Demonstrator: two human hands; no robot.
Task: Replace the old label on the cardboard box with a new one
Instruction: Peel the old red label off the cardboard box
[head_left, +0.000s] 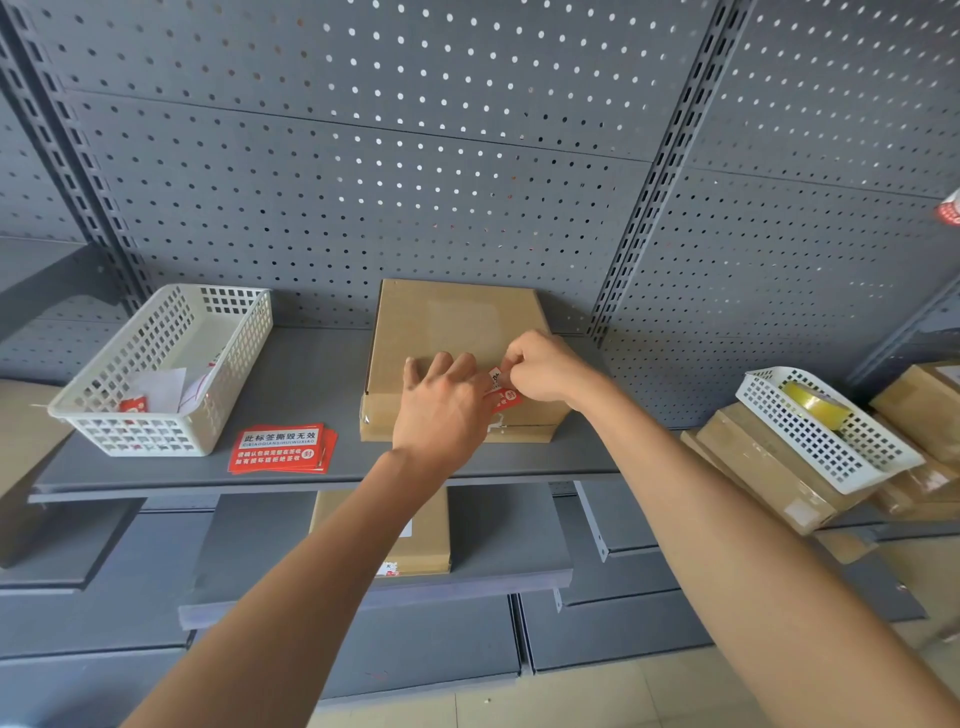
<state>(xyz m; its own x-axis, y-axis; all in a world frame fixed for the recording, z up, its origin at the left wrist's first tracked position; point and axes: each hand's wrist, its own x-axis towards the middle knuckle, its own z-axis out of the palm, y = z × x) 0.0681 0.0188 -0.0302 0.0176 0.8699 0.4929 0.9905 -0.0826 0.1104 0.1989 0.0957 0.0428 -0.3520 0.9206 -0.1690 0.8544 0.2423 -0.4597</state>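
A flat brown cardboard box lies on the grey shelf, its back against the pegboard. My left hand rests flat on the box's front part, fingers spread. My right hand pinches a red and white label at the box's front edge; one end of the label is lifted off the cardboard, the red end lies near the front face. A small stack of red labels with white print lies on the shelf to the left of the box.
A white perforated basket with paper scraps stands at the left. At the right a second white basket holding a tape roll sits on wrapped boxes. Another cardboard box lies on the lower shelf.
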